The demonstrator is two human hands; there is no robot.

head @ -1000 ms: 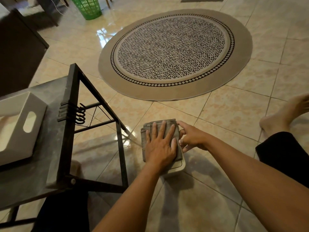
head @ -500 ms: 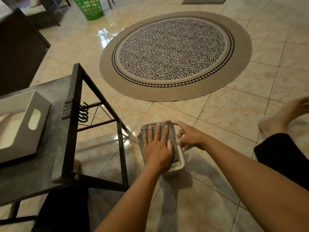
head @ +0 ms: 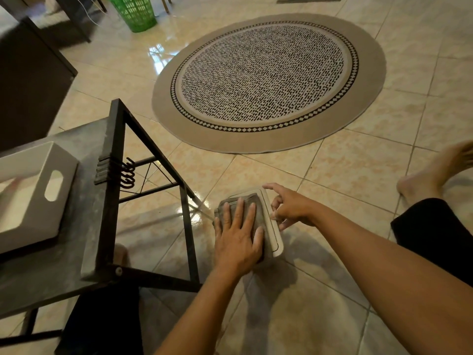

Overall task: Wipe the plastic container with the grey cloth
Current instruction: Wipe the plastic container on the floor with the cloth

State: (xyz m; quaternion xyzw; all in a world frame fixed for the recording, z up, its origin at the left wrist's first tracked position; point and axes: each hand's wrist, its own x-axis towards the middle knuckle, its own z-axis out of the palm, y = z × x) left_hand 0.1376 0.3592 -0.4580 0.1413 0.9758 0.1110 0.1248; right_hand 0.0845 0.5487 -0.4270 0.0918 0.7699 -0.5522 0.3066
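— Glossy tile floor [head: 345,175] all round, and nothing else under the job. From the head view, where does the container sit?

— Straight on the tiles, just beside the near corner leg of the black table [head: 112,175], well short of the round rug [head: 268,80]. The container [head: 275,239] is white plastic, top face up, and the cloth [head: 256,213] lies folded across most of it, hanging off the left edge.

— And your hands?

— My left hand [head: 236,239] is spread flat on the cloth, fingers straight, pressing down, not gripping. My right hand [head: 291,208] is loose, fingers apart and curled near the container's right edge. Whether the tips touch the rim I cannot tell.

— So what could go wrong?

— Mostly sliding, I think. The floor looks slick, with a bright sheen just by the table leg, and if my right hand is not bracing the rim, a firm push could send the container skating instead of being rubbed. It might knock into the leg.

— Anything about the cloth itself?

— It sits off to the left, so the right strip and far corner of the top are bare. I judge those may get missed. The overhang could also drag on the tiles and pick up grit.

— The tray?

— The white tray [head: 33,196] on the table sits well apart; no trouble there.
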